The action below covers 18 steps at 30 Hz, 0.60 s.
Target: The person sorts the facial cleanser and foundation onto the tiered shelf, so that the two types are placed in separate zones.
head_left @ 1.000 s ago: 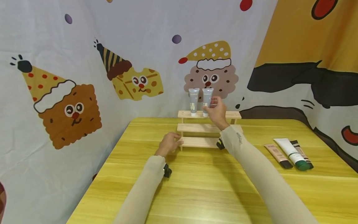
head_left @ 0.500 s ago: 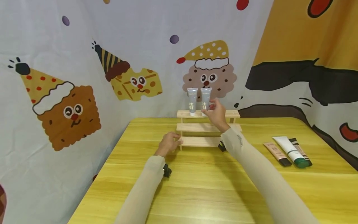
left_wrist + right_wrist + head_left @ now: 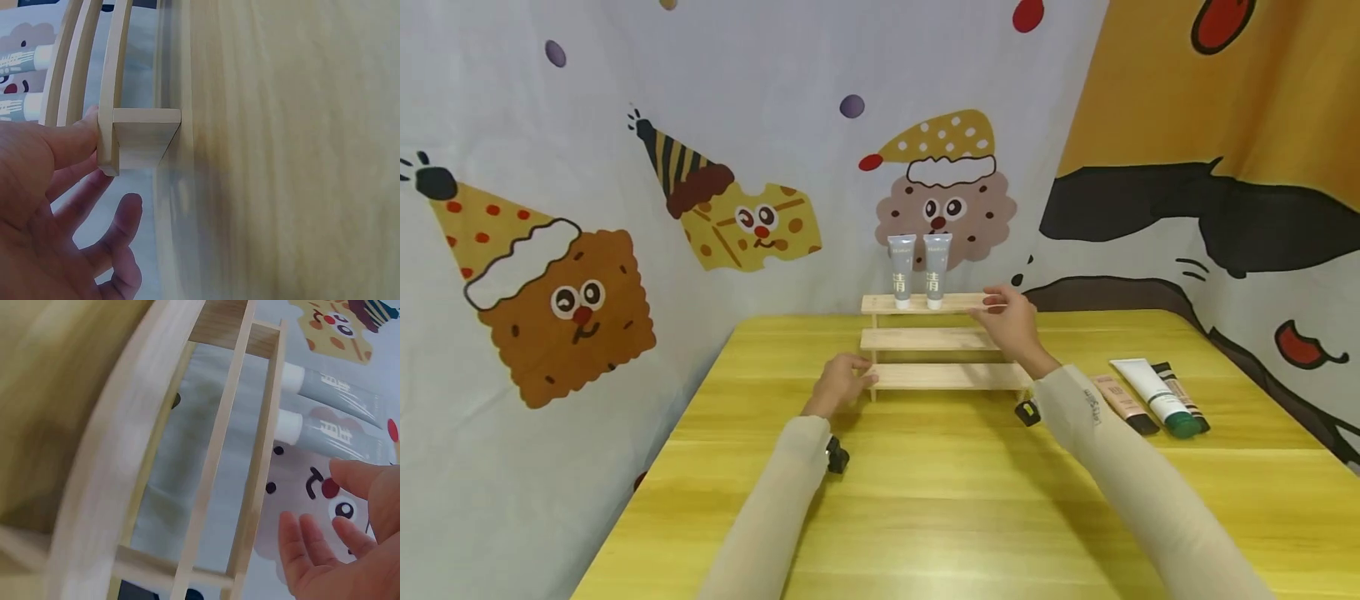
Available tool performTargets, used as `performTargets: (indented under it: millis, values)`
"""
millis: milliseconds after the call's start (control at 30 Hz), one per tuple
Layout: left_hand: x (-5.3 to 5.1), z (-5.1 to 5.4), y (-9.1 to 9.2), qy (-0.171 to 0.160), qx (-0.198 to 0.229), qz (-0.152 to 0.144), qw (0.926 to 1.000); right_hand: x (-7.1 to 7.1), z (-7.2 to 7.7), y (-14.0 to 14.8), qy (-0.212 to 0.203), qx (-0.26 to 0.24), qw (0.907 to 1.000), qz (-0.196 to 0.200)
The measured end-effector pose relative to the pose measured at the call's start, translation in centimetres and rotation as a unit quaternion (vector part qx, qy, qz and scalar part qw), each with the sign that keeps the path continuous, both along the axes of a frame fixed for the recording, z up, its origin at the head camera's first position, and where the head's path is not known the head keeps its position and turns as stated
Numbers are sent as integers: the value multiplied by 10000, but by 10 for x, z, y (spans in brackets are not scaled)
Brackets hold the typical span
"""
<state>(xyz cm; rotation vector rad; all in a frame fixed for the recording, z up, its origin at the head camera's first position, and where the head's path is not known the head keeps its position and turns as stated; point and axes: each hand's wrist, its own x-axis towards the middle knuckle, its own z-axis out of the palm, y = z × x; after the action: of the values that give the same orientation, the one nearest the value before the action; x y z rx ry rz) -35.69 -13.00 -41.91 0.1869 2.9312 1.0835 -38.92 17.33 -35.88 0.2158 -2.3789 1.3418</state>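
Note:
A three-step wooden display rack (image 3: 940,377) stands at the back of the table. Two grey squeeze tubes, the left tube (image 3: 901,271) and the right tube (image 3: 936,271), stand upright on white caps on its top step. My left hand (image 3: 837,386) pinches the left end of the bottom step; in the left wrist view, the thumb and fingers of that hand (image 3: 37,181) lie on either side of the board end. To the right of the tubes is my right hand (image 3: 1013,327), holding nothing. In the right wrist view this hand (image 3: 337,556) has its fingers spread, apart from both tubes.
On the right of the wooden table (image 3: 910,500) lie three more tubes: a pink tube (image 3: 1122,402), a white tube with a green cap (image 3: 1150,392), and a dark-and-beige tube (image 3: 1180,392). Behind everything hangs a cartoon-printed cloth (image 3: 760,100).
My right hand has let go of the right grey tube and drawn away to the right and down. The left hand keeps its hold. The head view has turned slightly right.

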Motion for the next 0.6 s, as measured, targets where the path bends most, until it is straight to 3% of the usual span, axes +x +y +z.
performTargets:
  millis: [133, 300, 433, 600]
  values:
    - [6, -8, 2, 38, 29, 68, 10000, 22, -9, 21, -64, 142, 9996, 244]
    - [4, 0, 5, 15, -23, 70, 10000, 43, -7, 53, -357, 468, 9979, 261]
    - [6, 1, 4, -51, -87, 188, 9998, 59, -10, 74, -746, 819, 9937, 195]
    - [10, 1, 4, -64, 17, 204, 9998, 76, -13, 101, -890, 1152, 9893, 70]
